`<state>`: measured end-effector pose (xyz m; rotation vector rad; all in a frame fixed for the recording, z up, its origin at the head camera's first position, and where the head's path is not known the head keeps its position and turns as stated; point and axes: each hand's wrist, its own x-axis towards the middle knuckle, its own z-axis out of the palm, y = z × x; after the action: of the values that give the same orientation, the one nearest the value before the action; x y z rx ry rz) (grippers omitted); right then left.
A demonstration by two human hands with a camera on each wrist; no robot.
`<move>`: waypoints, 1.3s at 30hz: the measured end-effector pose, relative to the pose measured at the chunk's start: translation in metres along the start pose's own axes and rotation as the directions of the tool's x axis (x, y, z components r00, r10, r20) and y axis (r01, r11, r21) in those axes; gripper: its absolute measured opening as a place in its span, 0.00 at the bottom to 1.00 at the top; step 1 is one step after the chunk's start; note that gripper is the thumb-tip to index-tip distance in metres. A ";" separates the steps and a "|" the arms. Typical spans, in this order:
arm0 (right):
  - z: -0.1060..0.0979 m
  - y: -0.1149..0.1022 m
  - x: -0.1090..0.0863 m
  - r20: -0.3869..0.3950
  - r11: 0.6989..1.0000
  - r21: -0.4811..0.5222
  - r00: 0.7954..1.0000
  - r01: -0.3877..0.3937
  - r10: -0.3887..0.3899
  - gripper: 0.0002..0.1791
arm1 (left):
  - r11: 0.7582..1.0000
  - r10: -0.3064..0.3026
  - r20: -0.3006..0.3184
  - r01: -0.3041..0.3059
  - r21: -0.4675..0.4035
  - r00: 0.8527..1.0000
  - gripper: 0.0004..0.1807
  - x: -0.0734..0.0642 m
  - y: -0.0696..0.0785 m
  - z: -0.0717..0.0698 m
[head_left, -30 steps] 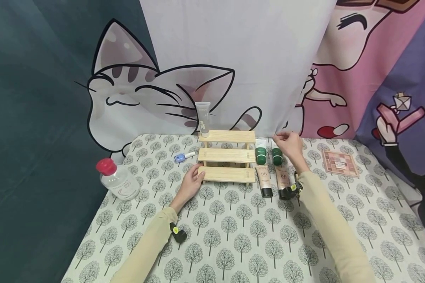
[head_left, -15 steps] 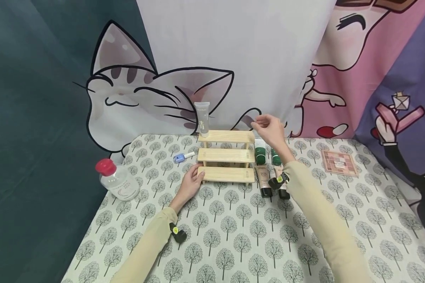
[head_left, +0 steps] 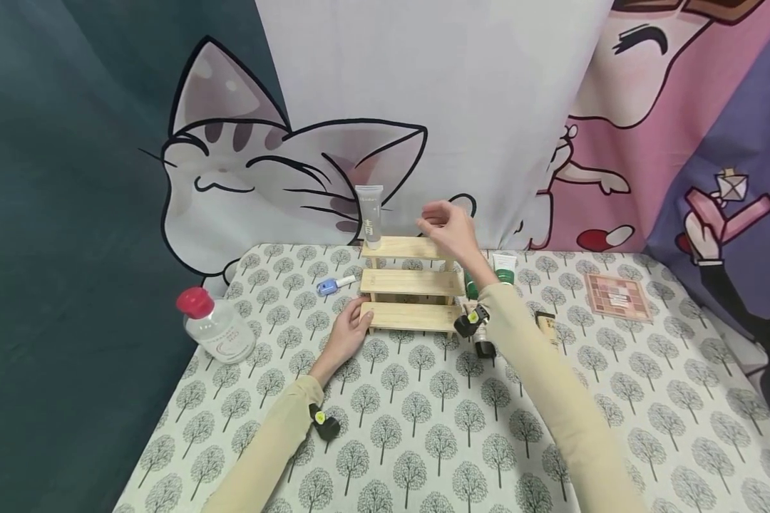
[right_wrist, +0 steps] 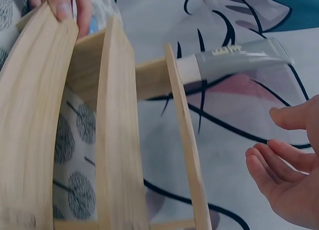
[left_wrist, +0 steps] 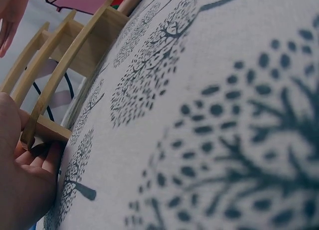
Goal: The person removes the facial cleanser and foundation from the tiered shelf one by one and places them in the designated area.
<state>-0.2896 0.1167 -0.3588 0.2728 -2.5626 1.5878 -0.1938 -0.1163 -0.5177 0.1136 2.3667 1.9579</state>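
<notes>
A three-tier wooden display stand [head_left: 411, 283] is on the table, seen in all three views. My left hand [head_left: 345, 333] grips the left end of its lowest tier; in the left wrist view the fingers [left_wrist: 42, 160] reach under the board. A grey squeeze tube [head_left: 370, 217] stands upright, white cap down, at the left end of the top tier. Above that tier's right part is my right hand [head_left: 452, 229], holding nothing. The right wrist view has its thumb and fingers apart and bent, with a gap between the hand and the tube [right_wrist: 244, 58].
A blue nail polish bottle [head_left: 329, 286] and a red-capped clear bottle [head_left: 218, 331] are on the left. Right of the stand lie green-and-white tubes [head_left: 505, 267], a BB cream tube [head_left: 484, 345] and a beige black-ended item [head_left: 547, 326], partly behind my sleeve. Farther right is an eyeshadow palette [head_left: 618, 297].
My right hand has moved left from over the green-and-white tubes to above the stand's top tier, nearer the grey tube. The left hand and the stand have stayed in place.
</notes>
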 end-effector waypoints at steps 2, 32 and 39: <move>0.008 -0.002 0.002 0.014 1.000 0.020 1.000 -0.004 0.004 0.24 | 1.000 0.001 -0.001 -0.001 0.000 1.000 0.26 0.000 0.000 0.000; 0.092 -0.004 0.016 -0.028 0.992 0.120 0.999 0.043 -0.040 0.20 | 1.000 0.003 0.008 -0.003 -0.017 1.000 0.26 0.001 0.000 0.000; 0.087 0.001 0.013 -0.082 0.990 0.116 0.994 0.075 -0.065 0.19 | 1.000 -0.004 0.005 0.004 -0.001 1.000 0.26 0.001 -0.001 0.000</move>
<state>-0.3026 0.0383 -0.3959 0.3019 -2.3776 1.6934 -0.1950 -0.1161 -0.5187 0.1144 2.3608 1.9549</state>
